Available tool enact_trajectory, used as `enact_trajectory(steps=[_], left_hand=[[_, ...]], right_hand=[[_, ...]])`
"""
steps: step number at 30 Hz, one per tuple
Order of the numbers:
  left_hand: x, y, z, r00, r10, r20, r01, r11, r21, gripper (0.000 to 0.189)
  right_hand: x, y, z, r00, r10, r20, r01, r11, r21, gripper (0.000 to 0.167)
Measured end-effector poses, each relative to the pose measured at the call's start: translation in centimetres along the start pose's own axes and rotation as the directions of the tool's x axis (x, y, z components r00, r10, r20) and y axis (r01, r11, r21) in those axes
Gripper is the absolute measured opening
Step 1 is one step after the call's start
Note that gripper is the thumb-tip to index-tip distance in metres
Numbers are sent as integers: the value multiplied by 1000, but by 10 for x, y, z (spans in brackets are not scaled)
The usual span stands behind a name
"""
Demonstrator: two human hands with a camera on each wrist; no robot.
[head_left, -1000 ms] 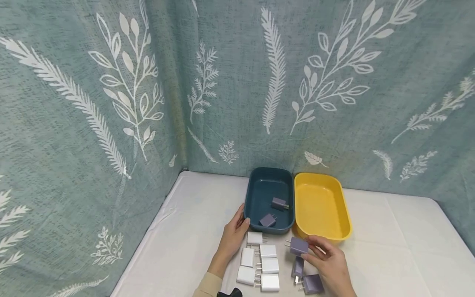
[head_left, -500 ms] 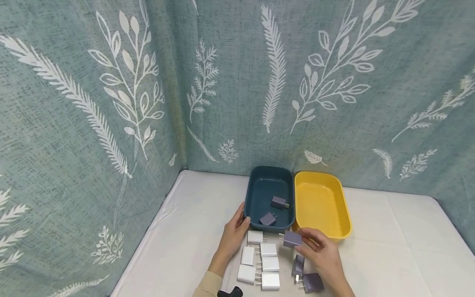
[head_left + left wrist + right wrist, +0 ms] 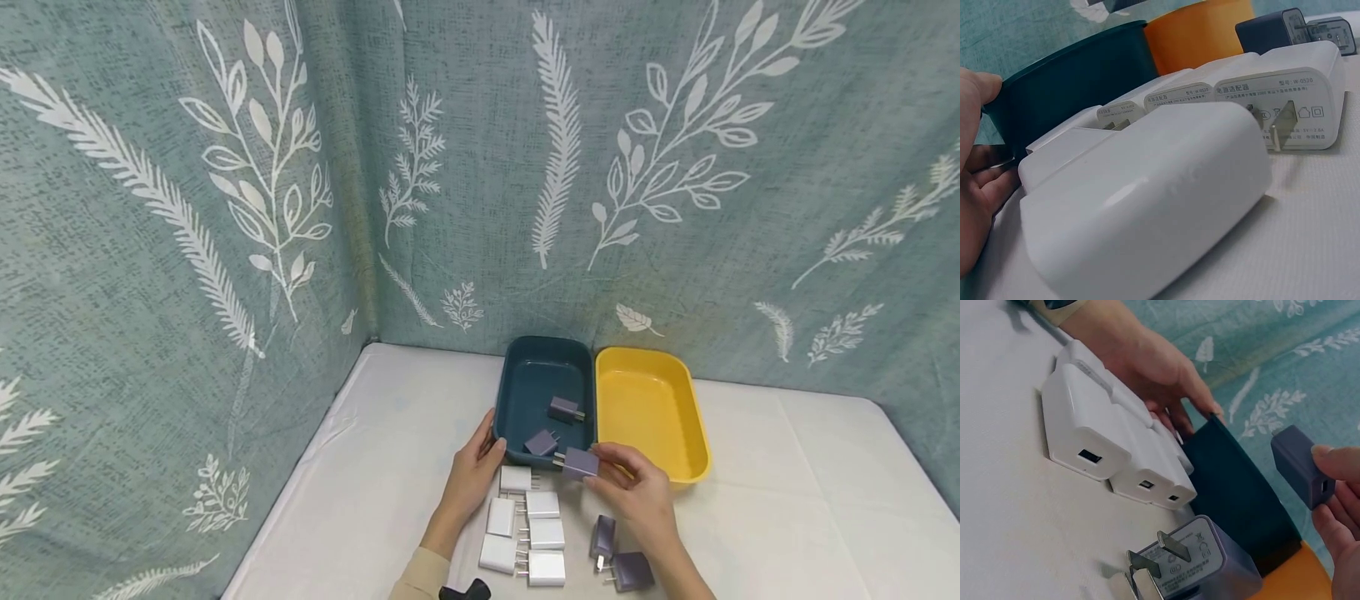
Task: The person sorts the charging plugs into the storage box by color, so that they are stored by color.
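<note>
My right hand (image 3: 637,490) pinches a purple plug-in charger (image 3: 581,463) between thumb and fingers, its prongs pointing left at the near edge of the dark blue tray (image 3: 551,350). In the right wrist view the held charger (image 3: 1300,465) shows its USB port and stands above the tray's rim. My left hand (image 3: 471,479) grips the tray's near left corner, thumb at the rim and fingers against the outer wall. Inside the tray lie two purple chargers, one near the middle (image 3: 566,410) and one nearer the front (image 3: 542,443).
Several white chargers (image 3: 545,534) lie grouped in front of the blue tray. Two more purple chargers, one standing narrow (image 3: 602,537) and one flat (image 3: 633,572), lie nearer me. A yellow tray (image 3: 701,417) adjoins the blue one. Behind hangs a leaf-patterned curtain (image 3: 480,167).
My right hand has carried the purple charger left and away from me, from above the loose purple chargers to the blue tray's near edge. The left hand has stayed on the tray.
</note>
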State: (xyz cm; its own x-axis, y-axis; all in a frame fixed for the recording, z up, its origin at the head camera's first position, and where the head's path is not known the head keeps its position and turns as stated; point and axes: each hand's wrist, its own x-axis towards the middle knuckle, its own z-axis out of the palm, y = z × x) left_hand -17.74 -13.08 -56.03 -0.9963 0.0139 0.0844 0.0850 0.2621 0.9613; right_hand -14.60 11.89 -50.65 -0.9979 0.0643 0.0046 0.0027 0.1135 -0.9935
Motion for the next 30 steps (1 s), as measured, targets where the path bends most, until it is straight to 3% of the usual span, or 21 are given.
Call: enact_trajectory(steps=[17, 30], left_hand=[[-1, 4, 0, 1000, -17, -3, 17, 1000, 2, 58], [-1, 2, 2, 1000, -15, -6, 15, 1000, -3, 59]], right_hand=[[15, -5, 7, 1000, 17, -15, -16, 999, 29, 49], [26, -1, 8, 999, -20, -27, 20, 1000, -6, 47]])
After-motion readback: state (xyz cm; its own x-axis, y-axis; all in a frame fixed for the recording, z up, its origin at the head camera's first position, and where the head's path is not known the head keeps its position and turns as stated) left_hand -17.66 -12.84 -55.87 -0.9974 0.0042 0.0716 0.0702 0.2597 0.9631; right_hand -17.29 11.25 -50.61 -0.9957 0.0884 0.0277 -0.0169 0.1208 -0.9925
